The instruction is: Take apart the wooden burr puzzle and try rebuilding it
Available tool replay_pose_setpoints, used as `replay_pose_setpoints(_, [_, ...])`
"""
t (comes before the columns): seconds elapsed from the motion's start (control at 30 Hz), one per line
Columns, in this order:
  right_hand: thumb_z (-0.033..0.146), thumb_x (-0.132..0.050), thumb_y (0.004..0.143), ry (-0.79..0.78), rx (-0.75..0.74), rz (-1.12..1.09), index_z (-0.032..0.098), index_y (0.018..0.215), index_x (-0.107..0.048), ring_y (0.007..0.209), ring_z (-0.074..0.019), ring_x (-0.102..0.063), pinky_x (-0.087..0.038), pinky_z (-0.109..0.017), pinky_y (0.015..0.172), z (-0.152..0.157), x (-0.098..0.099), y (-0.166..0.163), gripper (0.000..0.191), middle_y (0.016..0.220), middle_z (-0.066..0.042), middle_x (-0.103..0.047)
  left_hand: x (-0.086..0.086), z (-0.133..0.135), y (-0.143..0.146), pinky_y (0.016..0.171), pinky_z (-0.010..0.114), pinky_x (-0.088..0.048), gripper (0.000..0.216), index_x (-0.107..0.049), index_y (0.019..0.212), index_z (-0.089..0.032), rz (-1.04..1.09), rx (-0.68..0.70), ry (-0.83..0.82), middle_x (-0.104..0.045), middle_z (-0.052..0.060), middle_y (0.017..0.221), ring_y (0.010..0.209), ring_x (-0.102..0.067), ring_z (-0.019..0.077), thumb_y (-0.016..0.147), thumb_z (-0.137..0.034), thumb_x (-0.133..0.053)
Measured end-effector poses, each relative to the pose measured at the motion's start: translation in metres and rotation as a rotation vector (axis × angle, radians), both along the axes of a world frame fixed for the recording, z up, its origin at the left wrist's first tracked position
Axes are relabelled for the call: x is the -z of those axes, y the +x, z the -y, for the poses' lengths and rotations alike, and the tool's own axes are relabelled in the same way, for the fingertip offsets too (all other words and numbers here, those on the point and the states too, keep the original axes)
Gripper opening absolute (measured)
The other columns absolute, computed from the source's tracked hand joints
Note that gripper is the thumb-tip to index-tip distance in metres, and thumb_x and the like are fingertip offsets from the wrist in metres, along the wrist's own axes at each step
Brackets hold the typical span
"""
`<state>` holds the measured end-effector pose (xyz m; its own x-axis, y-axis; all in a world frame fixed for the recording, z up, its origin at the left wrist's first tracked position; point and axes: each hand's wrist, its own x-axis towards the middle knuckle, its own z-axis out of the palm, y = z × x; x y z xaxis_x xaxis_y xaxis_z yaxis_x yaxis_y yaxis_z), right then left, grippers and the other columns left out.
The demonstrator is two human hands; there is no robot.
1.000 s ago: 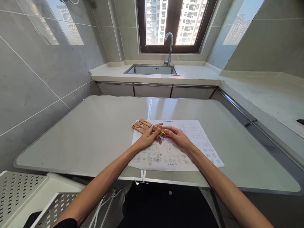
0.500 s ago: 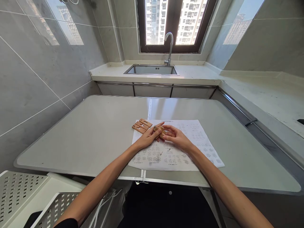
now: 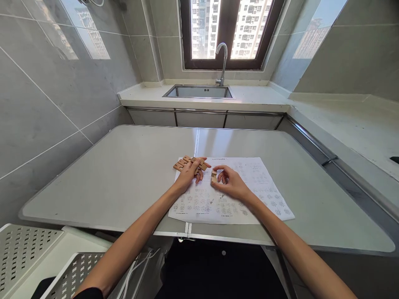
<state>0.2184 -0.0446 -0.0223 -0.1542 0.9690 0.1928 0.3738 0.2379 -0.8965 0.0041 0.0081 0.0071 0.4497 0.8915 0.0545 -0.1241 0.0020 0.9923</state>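
Observation:
A printed instruction sheet (image 3: 249, 195) lies on the steel table (image 3: 124, 178). My right hand (image 3: 229, 182) pinches a small notched wooden puzzle piece (image 3: 213, 177) upright on the sheet. My left hand (image 3: 190, 171) rests over the sheet's top left corner and holds another wooden piece (image 3: 201, 165) between thumb and fingers. Two flat notched wooden pieces (image 3: 181, 164) lie side by side just beyond its fingers, partly hidden by them.
A sink (image 3: 198, 91) with a curved tap (image 3: 222, 62) sits in the counter under the window at the back. A long counter (image 3: 352, 124) runs along the right. Perforated metal shelves (image 3: 28, 253) stand at the lower left, below the table's edge.
The two hands, together on one wooden assembly before, have come apart. My left hand moved back and left with one piece; my right hand kept the other on the sheet.

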Motion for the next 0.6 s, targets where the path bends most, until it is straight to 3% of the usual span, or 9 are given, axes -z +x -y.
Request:
replay_pose_setpoints(0.17, [0.031, -0.078, 0.081, 0.189, -0.087, 0.107, 0.026, 0.120, -0.063, 0.084, -0.0199, -0.060, -0.052, -0.038, 0.079, -0.001, 0.005, -0.002, 0.041, 0.119, -0.008, -0.065, 0.004, 0.001, 0.003, 0.041, 0.021, -0.039, 0.058, -0.058, 0.126, -0.012, 0.011, 0.026, -0.036, -0.072, 0.017, 0.120, 0.053, -0.058, 0.0075, 0.099, -0.062, -0.053])
replay_pose_setpoints(0.3, [0.037, -0.078, 0.085, 0.264, -0.075, 0.095, 0.027, 0.119, -0.065, 0.099, -0.0248, -0.062, -0.051, -0.044, 0.093, 0.000, 0.000, -0.003, 0.038, 0.127, -0.010, -0.063, 0.005, 0.001, 0.004, 0.045, 0.021, -0.041, 0.059, -0.063, 0.121, -0.012, -0.036, 0.028, -0.024, -0.073, 0.015, 0.112, 0.064, -0.063, 0.0120, 0.098, -0.065, -0.052])
replay_pose_setpoints(0.4, [0.040, -0.070, 0.094, 0.262, -0.040, 0.066, 0.027, 0.114, -0.067, 0.092, -0.0233, -0.063, -0.051, -0.041, 0.085, 0.002, -0.004, -0.005, 0.025, 0.118, -0.009, -0.067, 0.005, 0.002, 0.003, 0.054, 0.023, -0.047, 0.058, -0.069, 0.118, -0.013, -0.125, 0.020, 0.034, -0.073, 0.011, 0.101, 0.070, -0.062, 0.0143, 0.099, -0.065, -0.049])
replay_pose_setpoints(0.5, [0.045, -0.067, 0.096, 0.218, -0.042, 0.039, 0.026, 0.113, -0.068, 0.083, -0.0216, -0.062, -0.049, -0.037, 0.071, 0.003, -0.007, -0.007, 0.026, 0.103, -0.007, -0.071, 0.005, 0.005, 0.002, 0.079, 0.030, -0.054, 0.055, -0.071, 0.121, -0.018, -0.198, 0.010, 0.103, -0.073, 0.007, 0.103, 0.086, -0.066, 0.0185, 0.101, -0.062, -0.047])
replay_pose_setpoints(0.6, [0.050, -0.069, 0.094, 0.191, -0.061, 0.032, 0.026, 0.111, -0.069, 0.075, -0.0201, -0.059, -0.046, -0.035, 0.066, 0.004, -0.007, -0.009, 0.030, 0.088, -0.004, -0.069, 0.004, 0.009, 0.003, 0.103, 0.036, -0.049, 0.052, -0.069, 0.128, -0.021, -0.194, 0.086, 0.127, -0.073, 0.006, 0.113, 0.112, -0.065, 0.0233, 0.102, -0.060, -0.047])
